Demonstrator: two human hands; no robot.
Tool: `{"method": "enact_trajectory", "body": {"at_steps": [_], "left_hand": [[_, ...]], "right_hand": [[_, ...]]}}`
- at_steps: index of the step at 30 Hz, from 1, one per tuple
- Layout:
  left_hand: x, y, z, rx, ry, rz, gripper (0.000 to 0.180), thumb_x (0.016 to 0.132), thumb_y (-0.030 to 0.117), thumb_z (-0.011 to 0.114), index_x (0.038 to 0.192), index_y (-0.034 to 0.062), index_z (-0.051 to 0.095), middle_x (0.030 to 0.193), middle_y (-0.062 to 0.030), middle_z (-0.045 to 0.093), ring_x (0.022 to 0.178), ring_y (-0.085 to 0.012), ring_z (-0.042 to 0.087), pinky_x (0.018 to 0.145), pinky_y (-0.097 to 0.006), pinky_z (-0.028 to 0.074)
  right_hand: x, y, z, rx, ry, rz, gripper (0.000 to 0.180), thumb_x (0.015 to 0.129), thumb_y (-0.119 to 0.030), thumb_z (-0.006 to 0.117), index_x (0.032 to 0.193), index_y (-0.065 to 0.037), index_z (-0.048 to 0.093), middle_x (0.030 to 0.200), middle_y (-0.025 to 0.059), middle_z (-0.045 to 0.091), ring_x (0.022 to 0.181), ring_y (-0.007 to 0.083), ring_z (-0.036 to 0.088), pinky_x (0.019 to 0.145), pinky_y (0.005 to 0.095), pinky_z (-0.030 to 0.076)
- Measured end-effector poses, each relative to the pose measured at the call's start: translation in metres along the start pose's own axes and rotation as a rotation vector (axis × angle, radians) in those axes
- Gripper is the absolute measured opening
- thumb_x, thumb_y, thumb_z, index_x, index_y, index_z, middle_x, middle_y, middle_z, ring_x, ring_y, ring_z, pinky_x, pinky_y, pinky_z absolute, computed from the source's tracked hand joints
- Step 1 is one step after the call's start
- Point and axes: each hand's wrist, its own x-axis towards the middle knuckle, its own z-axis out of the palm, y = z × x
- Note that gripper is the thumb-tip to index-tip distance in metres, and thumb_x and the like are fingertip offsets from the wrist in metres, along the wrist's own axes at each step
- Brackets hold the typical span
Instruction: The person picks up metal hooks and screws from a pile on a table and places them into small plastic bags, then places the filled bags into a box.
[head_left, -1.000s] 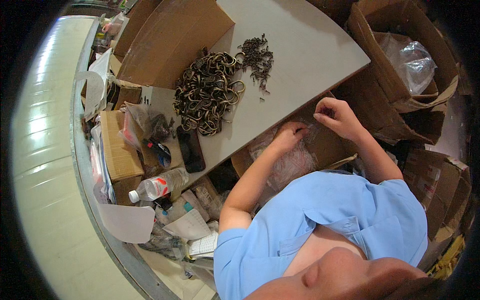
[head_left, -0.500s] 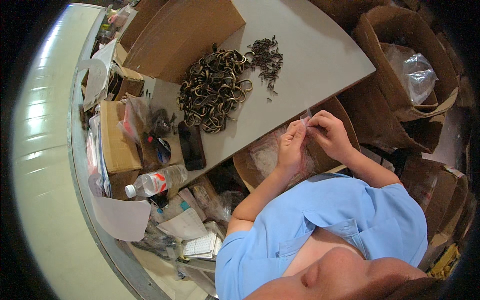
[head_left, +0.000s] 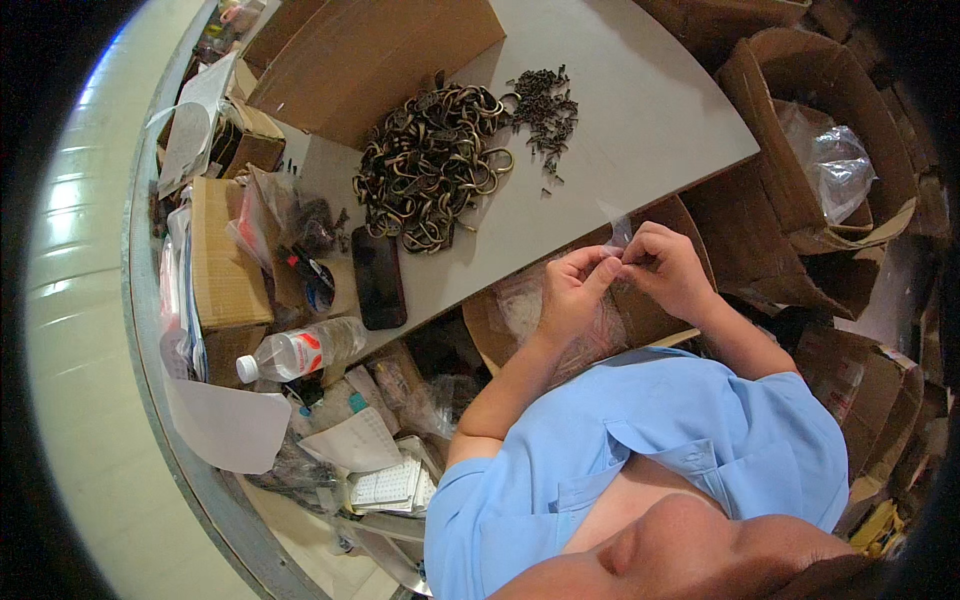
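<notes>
A small clear plastic bag [head_left: 618, 230] stands up from between the fingertips of both hands. My left hand [head_left: 580, 292] pinches its lower part between thumb and forefinger. Close against it, my right hand [head_left: 668, 270] is closed on the same bag with bent fingers. What the bag holds, if anything, is hidden by the fingers. Below the hands sits an open cardboard box [head_left: 490, 335] with several clear plastic bags [head_left: 525, 305] in it. On the table nearby lie a heap of bronze-coloured metal rings and clasps [head_left: 430, 165] and a scatter of small dark screws or pins [head_left: 545, 110].
A black phone [head_left: 379, 280] and a clear water bottle [head_left: 305, 350] lie left on the table [head_left: 640, 110]. Upright cardboard [head_left: 375, 65] borders the metal heap. Papers [head_left: 235, 425] and small boxes crowd the left. Cardboard boxes [head_left: 745, 85] stand on the right, one holding clear plastic [head_left: 838, 165].
The bag now sticks up higher above my fingertips. My left fingers have bent in, their tips meeting the right hand's. The whole view has shifted slightly.
</notes>
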Motion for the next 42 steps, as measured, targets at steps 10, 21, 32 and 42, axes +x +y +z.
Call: {"method": "enact_trajectory", "body": {"at_steps": [10,21,32,42], "left_hand": [[0.000,0.005,-0.002,-0.113,0.009,-0.077,0.012,0.086,0.007,0.061,0.089,-0.0042,0.064,0.082,-0.0040,0.065,0.072,-0.0081,0.059,0.067,-0.022,0.049],[-0.004,0.014,0.007,0.501,0.141,0.220,0.012,0.077,0.010,0.062,0.073,-0.0010,0.058,0.061,-0.0108,0.057,0.053,-0.0181,0.054,0.051,-0.031,0.044],[0.002,0.018,-0.016,0.252,0.011,-0.119,0.014,0.074,0.008,0.057,0.063,0.0010,0.053,0.058,-0.0023,0.054,0.051,-0.0150,0.050,0.049,-0.033,0.041],[0.002,-0.002,-0.008,-0.356,-0.023,-0.328,0.056,0.087,0.063,0.044,0.081,0.0082,0.052,0.073,-0.0016,0.051,0.067,-0.0108,0.051,0.061,-0.025,0.044]], "right_hand": [[0.001,0.001,0.002,0.034,0.039,-0.080,0.017,0.075,-0.004,0.070,0.090,-0.001,0.062,0.079,0.0100,0.060,0.067,0.0211,0.058,0.062,0.0285,0.048],[-0.008,0.001,0.015,-0.095,0.117,-0.210,0.018,0.070,0.005,0.063,0.087,-0.002,0.062,0.083,0.0141,0.064,0.073,0.0299,0.064,0.064,0.0342,0.053],[0.003,-0.022,0.001,-0.344,0.029,-0.409,0.023,0.062,0.005,0.062,0.084,-0.003,0.063,0.088,0.0119,0.058,0.079,0.0289,0.061,0.071,0.0366,0.051],[0.009,-0.016,-0.024,-0.023,-0.469,-0.387,0.036,0.062,-0.015,0.077,0.096,-0.009,0.069,0.113,0.0085,0.059,0.112,0.0340,0.043,0.091,0.0407,0.042]]}}
